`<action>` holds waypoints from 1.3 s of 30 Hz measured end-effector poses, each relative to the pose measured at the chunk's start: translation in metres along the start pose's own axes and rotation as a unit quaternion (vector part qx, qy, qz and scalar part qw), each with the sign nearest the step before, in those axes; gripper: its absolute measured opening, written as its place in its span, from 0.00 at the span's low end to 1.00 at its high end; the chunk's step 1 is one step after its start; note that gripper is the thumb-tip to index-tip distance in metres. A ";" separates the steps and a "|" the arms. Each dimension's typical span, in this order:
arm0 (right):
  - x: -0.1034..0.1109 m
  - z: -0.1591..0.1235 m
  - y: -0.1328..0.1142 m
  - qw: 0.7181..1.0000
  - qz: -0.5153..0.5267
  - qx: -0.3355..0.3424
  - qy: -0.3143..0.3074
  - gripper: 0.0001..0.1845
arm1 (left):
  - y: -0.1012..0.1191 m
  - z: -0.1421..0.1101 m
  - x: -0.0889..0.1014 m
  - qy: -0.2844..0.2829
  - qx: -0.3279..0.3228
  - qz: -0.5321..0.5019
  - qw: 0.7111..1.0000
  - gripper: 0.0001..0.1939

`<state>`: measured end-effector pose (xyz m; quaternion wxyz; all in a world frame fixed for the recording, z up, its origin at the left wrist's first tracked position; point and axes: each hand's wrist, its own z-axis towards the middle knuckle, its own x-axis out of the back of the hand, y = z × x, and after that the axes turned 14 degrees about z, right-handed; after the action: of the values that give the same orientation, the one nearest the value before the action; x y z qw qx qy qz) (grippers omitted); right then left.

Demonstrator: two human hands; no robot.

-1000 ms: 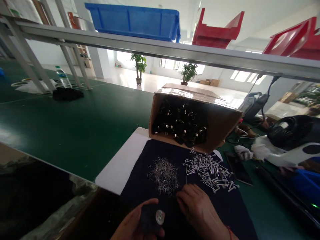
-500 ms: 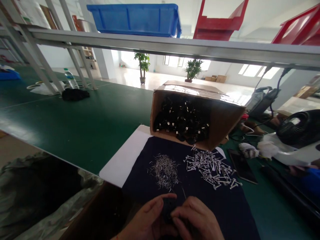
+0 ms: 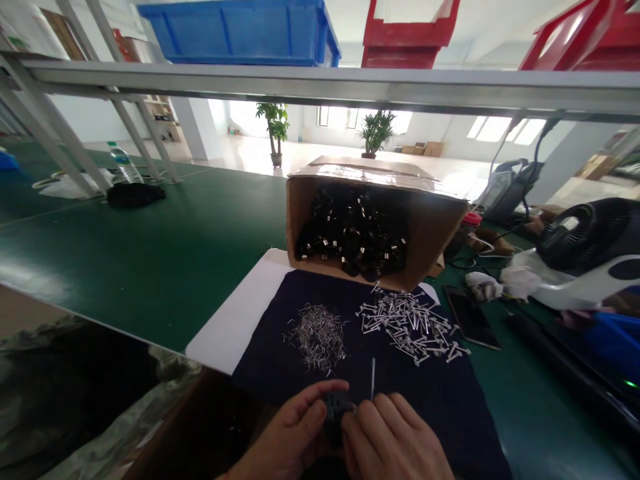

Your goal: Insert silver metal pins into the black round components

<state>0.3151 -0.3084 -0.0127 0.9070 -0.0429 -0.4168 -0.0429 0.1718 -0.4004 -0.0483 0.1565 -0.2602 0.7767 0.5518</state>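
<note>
My left hand [image 3: 295, 427] is closed around a small black plastic block [image 3: 336, 403] with tiny holes in its face, low in the view. My right hand [image 3: 390, 437] presses against the block's right side, fingers curled together. A thin metal rod [image 3: 373, 377] sticks up from behind its knuckles; its lower end is hidden. Just beyond my hands, a pile of small bent metal pins [image 3: 319, 337] lies on a dark blue cloth [image 3: 280, 360]. Right of that pile are many silver flat-headed pins [image 3: 410, 323].
A tilted cardboard box [image 3: 435, 240] of black parts stands behind the piles. On the right are a phone [image 3: 471, 317], a white and black fan [image 3: 575, 267] and a long black object [image 3: 565, 380]. A shelf [image 3: 300, 83] with a blue bin [image 3: 235, 33] crosses overhead.
The view has shifted, so the scene sits further left. My right hand has turned over the block, its knuckles now more on top. The rod stands more upright, and more of the block shows.
</note>
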 end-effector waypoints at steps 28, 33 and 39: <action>-0.005 -0.005 0.001 0.996 0.090 -0.020 0.005 0.15 | 0.004 0.000 0.010 -0.008 0.032 0.115 0.993 0.36; -0.010 -0.006 0.000 0.993 0.114 -0.024 0.029 0.13 | 0.014 0.001 0.011 -0.043 0.046 0.110 0.992 0.35; -0.017 -0.012 -0.002 0.976 0.173 -0.093 0.093 0.11 | 0.013 0.006 0.013 -0.010 -0.054 0.223 0.973 0.34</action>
<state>0.3123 -0.3113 -0.0334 0.9274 -0.1944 -0.3113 0.0726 0.1531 -0.3949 -0.0469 0.0231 -0.0831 0.7825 0.6167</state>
